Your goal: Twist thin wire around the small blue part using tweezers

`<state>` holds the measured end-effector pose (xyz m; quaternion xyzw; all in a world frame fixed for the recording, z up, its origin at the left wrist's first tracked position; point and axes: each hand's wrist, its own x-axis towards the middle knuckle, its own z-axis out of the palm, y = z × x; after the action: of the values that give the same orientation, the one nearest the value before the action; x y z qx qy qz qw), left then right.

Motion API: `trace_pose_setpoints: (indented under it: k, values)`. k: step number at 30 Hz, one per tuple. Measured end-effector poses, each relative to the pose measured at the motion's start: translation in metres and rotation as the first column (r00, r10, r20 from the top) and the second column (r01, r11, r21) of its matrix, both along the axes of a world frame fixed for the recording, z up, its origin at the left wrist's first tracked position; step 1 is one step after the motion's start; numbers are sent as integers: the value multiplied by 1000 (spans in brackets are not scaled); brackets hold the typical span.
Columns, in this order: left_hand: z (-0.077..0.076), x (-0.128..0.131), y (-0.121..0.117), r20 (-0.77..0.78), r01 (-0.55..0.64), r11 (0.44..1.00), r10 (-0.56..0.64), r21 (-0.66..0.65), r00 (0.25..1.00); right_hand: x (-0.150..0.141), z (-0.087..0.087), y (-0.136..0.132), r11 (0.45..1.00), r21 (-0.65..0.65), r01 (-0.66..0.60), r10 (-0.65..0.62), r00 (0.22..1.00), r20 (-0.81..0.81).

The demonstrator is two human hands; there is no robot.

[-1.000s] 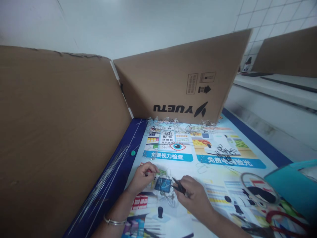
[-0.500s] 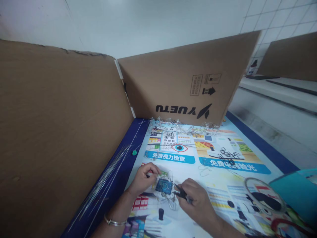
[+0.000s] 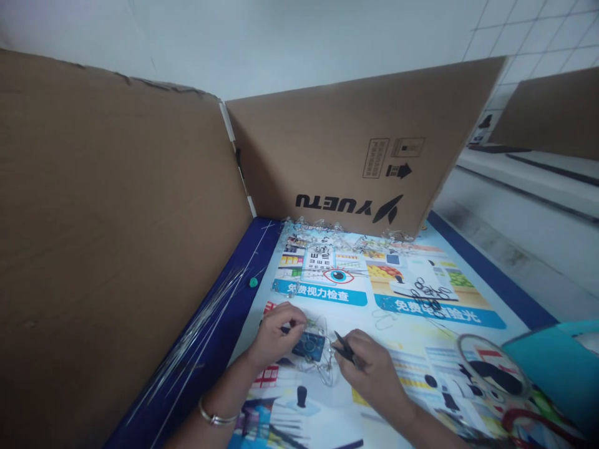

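Observation:
My left hand has its thumb and finger pinched together at the end of a thin bent wire. The wire is fine and blurred, so its full shape is hard to make out. In my right hand is a pair of pliers, its dark jaws pointing left towards the wire. A dark blue square piece lies between the two hands, partly behind my left fingers. More bent silvery wire lies around its lower right edge.
Straight metal wires lie along the left edge beside a green cap. Black loops and many wire pieces lie farther back. Cardboard walls stand left and behind. A turquoise object is at right.
My left hand has come slightly right, over the blue square's corner. The pliers have turned, their tips now angled more upward and a little away from the square. The view has shifted slightly.

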<state>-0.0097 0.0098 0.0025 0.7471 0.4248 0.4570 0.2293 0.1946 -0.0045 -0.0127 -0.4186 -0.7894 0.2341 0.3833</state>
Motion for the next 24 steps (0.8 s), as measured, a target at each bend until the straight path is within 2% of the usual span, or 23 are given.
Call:
trace_pose_setpoints:
  k: [4,11,24]
  values:
    - [1,1,-1,-89,21,993,-11,115,996,1,-3,2,1000,-24,2,-3,1000,-19]
    - [-3,2,-5,-282,23,970,48,242,958,1,-5,1,998,-56,-5,4,1000,-19]
    - [2,7,-9,-495,89,940,93,331,864,-1,-8,2,996,-82,-14,12,1000,-24]
